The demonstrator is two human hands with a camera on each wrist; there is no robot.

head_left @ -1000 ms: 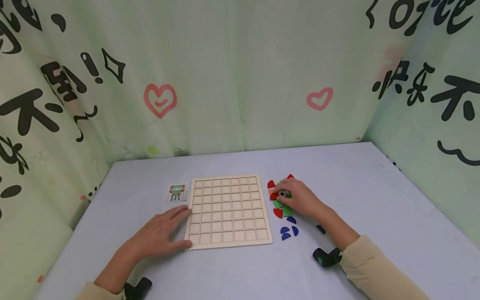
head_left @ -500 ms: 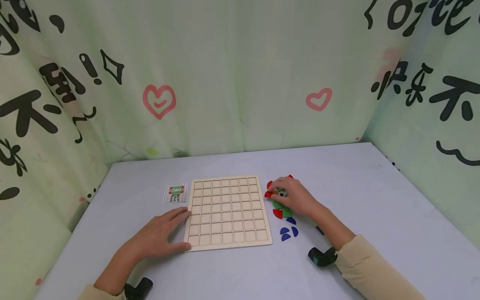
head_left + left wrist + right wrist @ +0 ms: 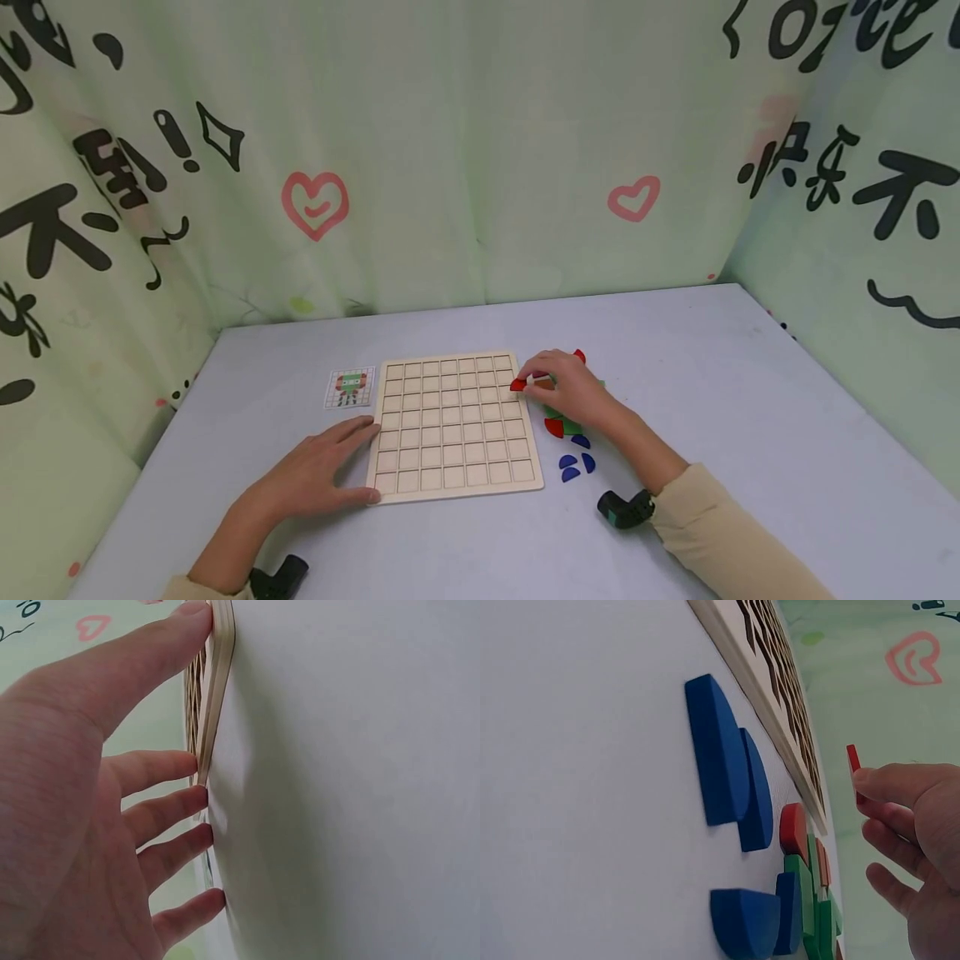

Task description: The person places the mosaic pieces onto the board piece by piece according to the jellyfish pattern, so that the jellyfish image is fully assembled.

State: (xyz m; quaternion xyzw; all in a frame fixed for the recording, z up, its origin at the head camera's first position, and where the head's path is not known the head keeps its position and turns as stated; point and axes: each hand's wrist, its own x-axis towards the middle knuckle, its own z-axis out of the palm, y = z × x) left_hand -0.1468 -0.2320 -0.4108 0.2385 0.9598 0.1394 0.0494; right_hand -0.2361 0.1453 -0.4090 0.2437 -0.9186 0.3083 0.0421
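Red piece (image 3: 517,385) pinched in right hand (image 3: 566,387), raised at the board (image 3: 456,421)'s right edge. Left hand (image 3: 318,467) touches its left side, fingers spread. Probably best: piece level, edges lined up, lowered gently, left hand steady.

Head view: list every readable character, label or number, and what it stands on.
"快乐": curtain, right side.
"不": curtain, far right.
"!": curtain, left side.
Other black curtain lettering: cut off, skewed or folded; not surely readable.
Card: any lettering too small to read.
Board: none visible.
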